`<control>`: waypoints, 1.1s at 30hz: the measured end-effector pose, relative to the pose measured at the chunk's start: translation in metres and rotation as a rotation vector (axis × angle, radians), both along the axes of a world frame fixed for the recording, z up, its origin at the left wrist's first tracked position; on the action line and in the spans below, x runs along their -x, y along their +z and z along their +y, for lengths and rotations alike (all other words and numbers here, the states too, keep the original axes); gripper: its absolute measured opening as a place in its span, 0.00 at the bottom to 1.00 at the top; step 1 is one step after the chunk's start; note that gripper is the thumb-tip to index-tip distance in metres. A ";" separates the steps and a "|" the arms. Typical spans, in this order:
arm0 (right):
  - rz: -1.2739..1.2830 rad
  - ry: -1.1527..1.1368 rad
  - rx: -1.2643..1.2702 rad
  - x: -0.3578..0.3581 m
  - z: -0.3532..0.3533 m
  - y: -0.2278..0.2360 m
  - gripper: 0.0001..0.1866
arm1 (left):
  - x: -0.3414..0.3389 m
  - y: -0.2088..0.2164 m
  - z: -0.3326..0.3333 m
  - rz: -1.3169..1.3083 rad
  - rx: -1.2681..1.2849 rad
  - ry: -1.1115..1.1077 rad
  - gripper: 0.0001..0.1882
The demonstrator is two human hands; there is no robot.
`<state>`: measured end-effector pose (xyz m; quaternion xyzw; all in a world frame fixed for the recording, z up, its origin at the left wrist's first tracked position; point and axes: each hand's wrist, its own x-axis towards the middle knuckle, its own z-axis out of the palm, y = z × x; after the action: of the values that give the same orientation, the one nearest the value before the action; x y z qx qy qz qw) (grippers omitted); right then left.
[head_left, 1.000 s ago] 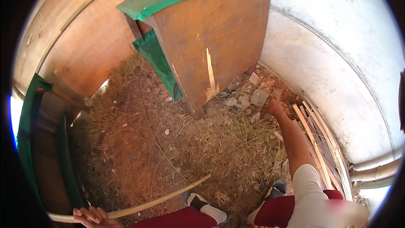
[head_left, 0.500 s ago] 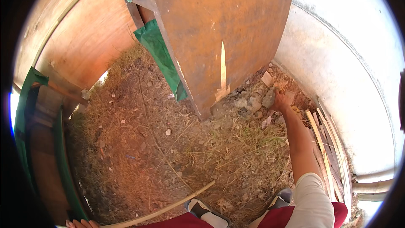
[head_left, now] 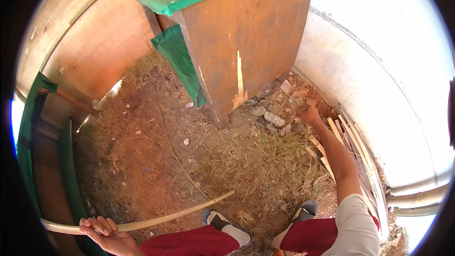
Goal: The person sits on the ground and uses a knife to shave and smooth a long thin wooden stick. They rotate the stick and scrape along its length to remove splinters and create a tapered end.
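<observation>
My left hand (head_left: 102, 233) is closed round a long, pale bamboo strip (head_left: 175, 215) at the lower left, the strip's free end stretching right over the ground. My right hand (head_left: 310, 114) reaches out low over a patch of rubble beside the white wall. Its fingers are loosely bent and I see nothing in them. A pale, rough stone (head_left: 275, 119) lies on the ground just left of it. Brick pieces (head_left: 286, 86) lie beyond the hand.
A brown wooden cabinet (head_left: 256, 33) with a green cover stands ahead, its front panel splintered. Wood strips (head_left: 353, 144) lie along the curved white wall (head_left: 360, 71) at the right. A green-edged wooden frame (head_left: 52, 161) stands at the left. Dry grass and litter cover the ground.
The grey stone at my right hand has left it; a pale stone now lies to the left. My left hand has come further into view with the bamboo strip, and the view has shifted.
</observation>
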<state>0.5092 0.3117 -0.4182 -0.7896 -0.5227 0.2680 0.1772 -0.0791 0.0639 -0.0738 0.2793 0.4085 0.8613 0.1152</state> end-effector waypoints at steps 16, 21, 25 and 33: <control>0.441 0.196 0.289 0.099 0.001 -0.002 0.50 | 0.022 -0.011 -0.014 0.110 0.052 -0.007 0.13; 1.482 -0.075 0.329 0.109 -0.039 0.053 0.54 | 0.021 -0.009 -0.024 0.076 0.048 -0.026 0.16; 1.091 -0.074 0.328 0.131 -0.092 0.045 0.54 | 0.014 -0.006 -0.022 0.096 0.029 -0.154 0.18; 0.805 0.164 0.579 0.187 -0.171 0.029 0.50 | 0.001 -0.001 -0.020 0.106 0.035 -0.117 0.20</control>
<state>0.3217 0.1407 -0.3894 -0.5967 -0.3776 0.6984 0.1170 -0.0801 0.0435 -0.0749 0.3457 0.4121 0.8298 0.1486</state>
